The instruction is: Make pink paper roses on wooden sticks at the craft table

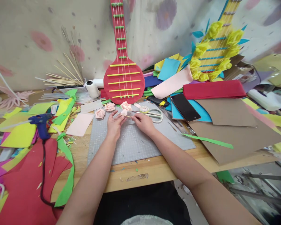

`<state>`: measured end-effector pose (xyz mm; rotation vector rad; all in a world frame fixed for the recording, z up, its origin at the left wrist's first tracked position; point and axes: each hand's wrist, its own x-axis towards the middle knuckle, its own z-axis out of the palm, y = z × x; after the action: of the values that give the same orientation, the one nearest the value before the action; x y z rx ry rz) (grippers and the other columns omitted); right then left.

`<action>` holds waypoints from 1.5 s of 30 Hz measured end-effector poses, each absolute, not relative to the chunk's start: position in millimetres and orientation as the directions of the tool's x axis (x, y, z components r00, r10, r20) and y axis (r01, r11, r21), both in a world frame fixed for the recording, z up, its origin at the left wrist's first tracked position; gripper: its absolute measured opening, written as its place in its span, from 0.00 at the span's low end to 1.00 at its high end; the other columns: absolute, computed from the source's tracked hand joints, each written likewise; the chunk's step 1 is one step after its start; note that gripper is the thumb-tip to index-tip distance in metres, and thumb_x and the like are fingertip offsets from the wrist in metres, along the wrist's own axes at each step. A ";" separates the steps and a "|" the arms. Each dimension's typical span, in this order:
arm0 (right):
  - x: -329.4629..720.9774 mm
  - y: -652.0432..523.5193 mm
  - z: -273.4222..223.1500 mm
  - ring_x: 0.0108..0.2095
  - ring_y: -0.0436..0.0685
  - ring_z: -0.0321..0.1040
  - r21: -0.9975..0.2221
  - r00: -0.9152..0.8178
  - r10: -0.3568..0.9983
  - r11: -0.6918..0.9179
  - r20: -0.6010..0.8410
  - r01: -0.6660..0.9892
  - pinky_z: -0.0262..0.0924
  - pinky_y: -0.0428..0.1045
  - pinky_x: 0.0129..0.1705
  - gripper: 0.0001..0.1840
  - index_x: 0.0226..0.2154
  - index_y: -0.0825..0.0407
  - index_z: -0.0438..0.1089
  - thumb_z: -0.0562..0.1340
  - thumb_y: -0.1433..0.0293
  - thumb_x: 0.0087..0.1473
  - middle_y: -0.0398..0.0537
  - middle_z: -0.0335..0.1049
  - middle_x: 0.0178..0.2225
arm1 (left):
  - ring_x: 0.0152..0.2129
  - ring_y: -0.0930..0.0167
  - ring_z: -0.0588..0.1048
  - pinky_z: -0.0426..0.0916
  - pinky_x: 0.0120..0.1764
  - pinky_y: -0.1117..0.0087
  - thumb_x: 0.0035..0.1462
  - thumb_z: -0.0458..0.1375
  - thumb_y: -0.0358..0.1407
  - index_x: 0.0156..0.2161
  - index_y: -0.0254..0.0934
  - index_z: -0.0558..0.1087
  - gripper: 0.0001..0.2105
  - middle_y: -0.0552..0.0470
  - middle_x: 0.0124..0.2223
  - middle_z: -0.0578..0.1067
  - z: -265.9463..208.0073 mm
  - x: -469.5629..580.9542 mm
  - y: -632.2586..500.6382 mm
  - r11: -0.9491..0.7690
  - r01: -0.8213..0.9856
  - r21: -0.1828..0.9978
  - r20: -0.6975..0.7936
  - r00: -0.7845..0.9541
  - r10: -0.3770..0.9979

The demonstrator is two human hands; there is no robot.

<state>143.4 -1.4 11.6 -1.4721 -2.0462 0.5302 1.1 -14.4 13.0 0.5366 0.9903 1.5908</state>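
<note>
Here we are, both hands meeting over the mat [135, 147], and all eyes go to the stick [125, 115] bridging the gap between them! Its long axis runs side to side, from the left fingertips across to the right, with the petal [124, 112] against its left part, so the left hand [114, 125] is the nearer one to that petal. We see the right hand [143, 122] closed in a pinch on the stick's right end, while the left has its fingers loosely curled, gripping the petal at the tips. What a dainty piece: pale pink, small, softly bent, beside a thin, straight, light-wood stick. We can't tell whether the petal wraps it. Just beyond the fingers, we spot three ruffled pink roses [110, 107]; scissors [155, 115] lie just past the right hand, and the red lute [124, 82] stands straight ahead of both.
</note>
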 end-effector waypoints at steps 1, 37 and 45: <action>143.6 -0.8 11.0 0.28 0.51 0.64 -0.627 -0.234 0.951 0.309 0.202 0.715 0.48 0.45 0.27 0.16 0.31 0.49 0.70 0.52 0.58 0.55 0.42 0.70 0.27 | 0.29 0.74 0.76 0.69 0.43 0.64 0.41 0.59 0.20 0.39 0.37 0.61 0.19 0.54 0.29 0.74 12.5 1.0 -14.1 -0.020 -0.565 0.825 -0.160 -0.268 0.950; 134.5 -5.9 15.5 0.23 0.49 0.60 -0.790 -0.475 0.874 0.361 0.102 0.496 0.51 0.45 0.30 0.07 0.30 0.51 0.58 0.49 0.67 0.58 0.38 0.62 0.19 | 0.19 0.79 0.71 0.66 0.30 0.76 0.42 0.61 0.24 0.32 0.36 0.62 0.13 0.58 0.23 0.72 23.9 1.0 -13.7 -0.015 -0.634 0.773 -0.321 -0.411 0.853; 135.7 -6.2 13.8 0.24 0.49 0.61 -0.786 -0.475 0.874 0.364 0.103 0.499 0.51 0.45 0.30 0.07 0.35 0.51 0.59 0.50 0.66 0.58 0.38 0.64 0.20 | 0.21 0.79 0.72 0.66 0.34 0.74 0.42 0.62 0.26 0.31 0.34 0.65 0.11 0.57 0.24 0.73 22.2 0.2 -13.5 0.033 -0.637 0.770 -0.328 -0.351 0.877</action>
<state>135.7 -6.2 13.8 -1.1863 -2.1139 0.9569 0.2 -13.5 22.2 0.3096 1.0807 1.6135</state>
